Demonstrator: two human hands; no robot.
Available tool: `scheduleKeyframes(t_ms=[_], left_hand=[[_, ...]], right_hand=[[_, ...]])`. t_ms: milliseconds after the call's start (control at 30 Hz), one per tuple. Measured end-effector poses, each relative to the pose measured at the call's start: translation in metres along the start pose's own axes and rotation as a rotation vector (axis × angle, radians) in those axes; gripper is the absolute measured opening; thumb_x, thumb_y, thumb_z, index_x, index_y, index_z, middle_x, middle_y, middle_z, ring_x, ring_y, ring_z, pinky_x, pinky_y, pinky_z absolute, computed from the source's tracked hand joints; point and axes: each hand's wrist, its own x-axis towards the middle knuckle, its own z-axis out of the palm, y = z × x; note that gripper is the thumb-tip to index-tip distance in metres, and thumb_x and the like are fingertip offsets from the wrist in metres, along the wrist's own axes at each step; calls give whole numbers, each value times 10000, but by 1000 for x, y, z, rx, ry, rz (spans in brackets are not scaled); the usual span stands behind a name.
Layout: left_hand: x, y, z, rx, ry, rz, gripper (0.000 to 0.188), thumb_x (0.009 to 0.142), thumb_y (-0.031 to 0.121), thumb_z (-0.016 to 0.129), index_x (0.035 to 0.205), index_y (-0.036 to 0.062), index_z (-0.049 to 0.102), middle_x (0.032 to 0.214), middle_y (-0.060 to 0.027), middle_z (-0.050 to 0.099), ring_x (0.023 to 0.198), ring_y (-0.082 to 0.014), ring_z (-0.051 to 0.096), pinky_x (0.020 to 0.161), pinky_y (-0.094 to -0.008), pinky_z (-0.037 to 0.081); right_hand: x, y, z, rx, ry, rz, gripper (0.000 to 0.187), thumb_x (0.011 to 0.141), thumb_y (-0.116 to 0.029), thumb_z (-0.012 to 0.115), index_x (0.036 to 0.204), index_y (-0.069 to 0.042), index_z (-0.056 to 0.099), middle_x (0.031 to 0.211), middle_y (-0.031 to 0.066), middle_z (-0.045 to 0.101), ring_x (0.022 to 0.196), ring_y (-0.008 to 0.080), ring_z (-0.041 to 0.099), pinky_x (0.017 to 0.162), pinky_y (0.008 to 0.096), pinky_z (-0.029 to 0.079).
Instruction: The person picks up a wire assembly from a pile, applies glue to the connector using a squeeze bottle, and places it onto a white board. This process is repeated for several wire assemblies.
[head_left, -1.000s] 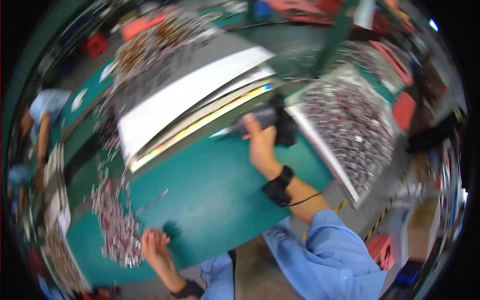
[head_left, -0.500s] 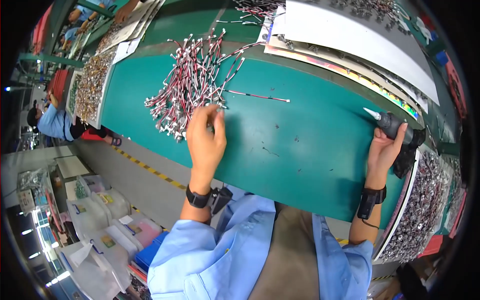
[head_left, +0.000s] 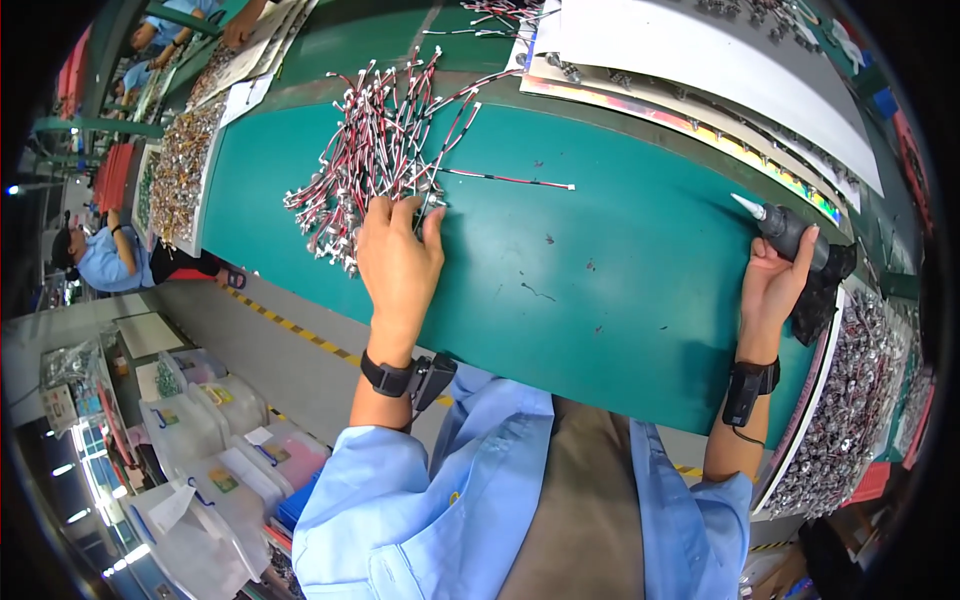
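Observation:
My left hand point(head_left: 400, 255) reaches over the near edge of a heap of wire leads point(head_left: 385, 140), red, black and white with small white connectors and metal parts at the ends. Its thumb stands apart from the curled fingers, whose tips touch the heap; I see nothing held between them. One single lead point(head_left: 510, 181) extends rightward from the heap across the green mat point(head_left: 500, 330). At the right, my right hand point(head_left: 768, 285) is closed round a dark squeeze bottle point(head_left: 795, 235), tilted with its pale tapered nozzle up and to the left.
Crumpled black material point(head_left: 815, 312) lies by the bottle. Beyond it, a tray point(head_left: 850, 400) holds many small metal parts with leads. White sheets point(head_left: 690, 60) are stacked at the far right. Brass-coloured parts fill a tray point(head_left: 185, 165) at left. Plastic bins point(head_left: 210, 450) stand lower left; a co-worker point(head_left: 105, 255) sits beyond.
My left hand has shifted slightly left, and its thumb and fingers have spread from a near pinch onto the heap. My right hand still holds the bottle in nearly the same place.

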Motion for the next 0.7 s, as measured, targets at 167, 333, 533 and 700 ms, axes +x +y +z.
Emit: scheduleKeyframes(t_ms=[167, 333, 533, 700], left_hand=[[10, 2, 15, 44, -21, 83, 180, 679, 184, 662, 778, 45, 605, 794, -97, 502, 716, -276, 511, 614, -373, 398], [12, 11, 23, 106, 46, 112, 200, 681, 192, 651, 809, 52, 586, 790, -88, 496, 734, -259, 511, 624, -364, 389], [10, 13, 26, 226, 48, 108, 206, 700, 223, 627, 809, 57, 570, 780, -81, 498, 749, -243, 518, 637, -355, 392], [16, 8, 22, 215, 10, 111, 195, 716, 221, 610, 806, 53, 570, 736, -81, 535, 679, -251, 539, 606, -361, 409]], right_hand=[[-1, 0, 0, 30, -22, 13, 226, 857, -286, 519, 843, -60, 514, 789, 56, 565, 559, 105, 407, 497, 233, 310], [-2, -2, 2, 20, 0, 10, 212, 853, -284, 528, 830, -74, 511, 759, 40, 555, 555, 99, 413, 491, 233, 312], [1, -3, -5, 19, -11, 28, 202, 851, -282, 531, 834, -81, 513, 754, 30, 551, 555, 93, 418, 485, 229, 311], [-3, -4, -3, 22, -2, 44, 205, 849, -286, 534, 831, -82, 514, 742, 22, 547, 546, 87, 412, 477, 224, 304]])
